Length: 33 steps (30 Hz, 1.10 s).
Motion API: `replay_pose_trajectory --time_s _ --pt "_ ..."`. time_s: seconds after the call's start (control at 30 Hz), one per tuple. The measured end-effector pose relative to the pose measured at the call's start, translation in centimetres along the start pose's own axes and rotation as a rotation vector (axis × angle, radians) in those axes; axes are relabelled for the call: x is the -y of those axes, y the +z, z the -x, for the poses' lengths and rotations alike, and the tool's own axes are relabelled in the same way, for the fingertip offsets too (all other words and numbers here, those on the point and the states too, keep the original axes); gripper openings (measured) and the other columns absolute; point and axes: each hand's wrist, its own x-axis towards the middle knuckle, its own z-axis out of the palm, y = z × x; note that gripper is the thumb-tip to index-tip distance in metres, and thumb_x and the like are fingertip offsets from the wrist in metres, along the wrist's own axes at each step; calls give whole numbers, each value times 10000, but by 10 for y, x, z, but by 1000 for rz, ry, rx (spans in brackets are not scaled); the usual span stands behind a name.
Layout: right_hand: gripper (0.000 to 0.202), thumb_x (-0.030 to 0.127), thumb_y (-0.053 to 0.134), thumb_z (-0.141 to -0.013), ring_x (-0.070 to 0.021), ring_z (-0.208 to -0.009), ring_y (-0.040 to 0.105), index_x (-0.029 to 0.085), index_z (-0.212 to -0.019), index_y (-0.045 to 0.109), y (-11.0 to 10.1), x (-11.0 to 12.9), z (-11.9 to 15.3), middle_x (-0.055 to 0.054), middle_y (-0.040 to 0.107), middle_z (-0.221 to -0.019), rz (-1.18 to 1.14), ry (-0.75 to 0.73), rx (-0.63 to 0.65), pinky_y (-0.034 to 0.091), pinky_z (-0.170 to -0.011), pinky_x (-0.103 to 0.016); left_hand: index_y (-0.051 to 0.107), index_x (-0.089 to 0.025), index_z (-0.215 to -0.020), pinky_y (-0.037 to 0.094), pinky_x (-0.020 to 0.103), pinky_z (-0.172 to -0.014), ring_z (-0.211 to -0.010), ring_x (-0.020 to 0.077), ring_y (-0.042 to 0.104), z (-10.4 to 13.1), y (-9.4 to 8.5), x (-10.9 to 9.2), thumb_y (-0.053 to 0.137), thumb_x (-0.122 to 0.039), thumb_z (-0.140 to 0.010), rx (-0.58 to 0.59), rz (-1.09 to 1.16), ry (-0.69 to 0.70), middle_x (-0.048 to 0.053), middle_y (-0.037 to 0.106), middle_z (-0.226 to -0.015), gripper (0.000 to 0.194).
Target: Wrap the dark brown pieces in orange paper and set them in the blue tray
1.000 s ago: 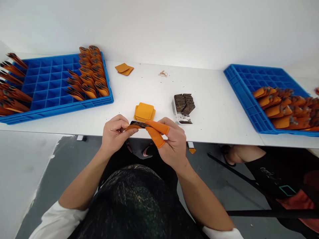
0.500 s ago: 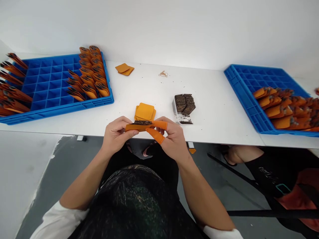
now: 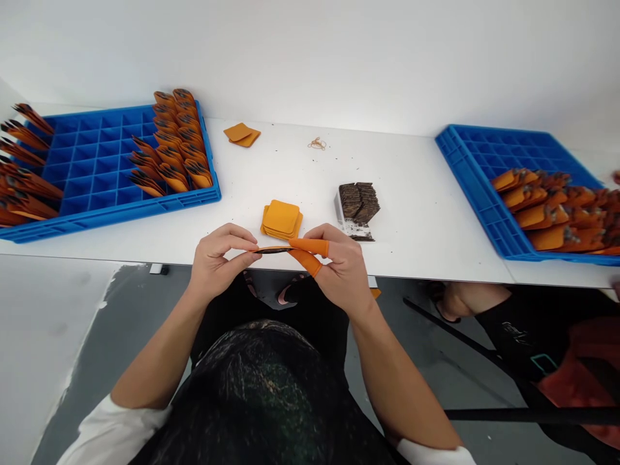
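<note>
Between both hands, close to the table's front edge, an orange card with a dark layer on it (image 3: pixel 274 250) is seen almost edge-on. My left hand (image 3: pixel 220 258) pinches its left end between thumb and fingertips. At the other end my right hand (image 3: pixel 336 265), wearing orange finger cots (image 3: pixel 310 247) on thumb and index finger, grips it the same way. Just beyond the hands lies a stack of orange cards (image 3: pixel 281 218) with rounded corners. To its right, thin dark brown sheets (image 3: pixel 359 201) stand packed in a clear plastic container (image 3: pixel 340 212).
At left, a blue compartment tray (image 3: pixel 145 206) holds bundles of orange cards (image 3: pixel 169 155). Another blue tray (image 3: pixel 477 194) with bundles stands at right. Two loose orange cards (image 3: pixel 241 134) and some rubber bands (image 3: pixel 317 144) lie further back. A co-worker's leg (image 3: pixel 477 300) shows below the table.
The held card has tilted from showing its orange front and dark sheet to nearly edge-on. My left hand has moved slightly left.
</note>
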Motion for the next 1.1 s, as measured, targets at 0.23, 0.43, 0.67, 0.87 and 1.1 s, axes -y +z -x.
replay_pose_trajectory --time_s 0.23,0.43,0.67,0.87,1.1 --pt "156 209 760 -970 -155 -819 703 273 -1068 862 0 3 -5 -41 760 -939 70 -86 39 586 -723 -305 848 -275 -964 599 310 -792 -894 170 727 -1 -13 3 830 -157 -898 6 -20 81 47 780 -1003 136" --pt "162 162 735 -978 -140 -774 699 251 -1019 863 10 5 -8 -32 763 -887 90 -86 32 567 -685 -277 833 -260 -968 602 305 -784 -890 170 733 1 -18 6 830 -178 -909 -14 10 47 45 777 -989 102" --pt "139 187 744 -979 -138 -759 691 251 -1022 859 21 6 -16 -29 760 -878 136 -110 57 541 -650 -275 829 -258 -986 593 284 -785 -889 153 732 2 -30 7 792 -149 -936 -22 -40 103 42 774 -1002 126" --pt "147 186 729 -991 -152 -776 684 254 -1030 853 30 7 -22 -36 757 -875 238 -192 76 549 -669 -295 800 -258 -1105 598 305 -809 -928 174 733 0 -42 0 842 -150 -901 16 -152 191 58 783 -1055 234" --pt "139 141 722 -988 -150 -740 668 220 -1044 821 53 4 -22 -32 731 -842 249 -288 59 544 -632 -285 765 -219 -1073 576 326 -781 -864 175 710 0 -53 -7 787 -93 -931 29 -421 359 58 801 -987 191"
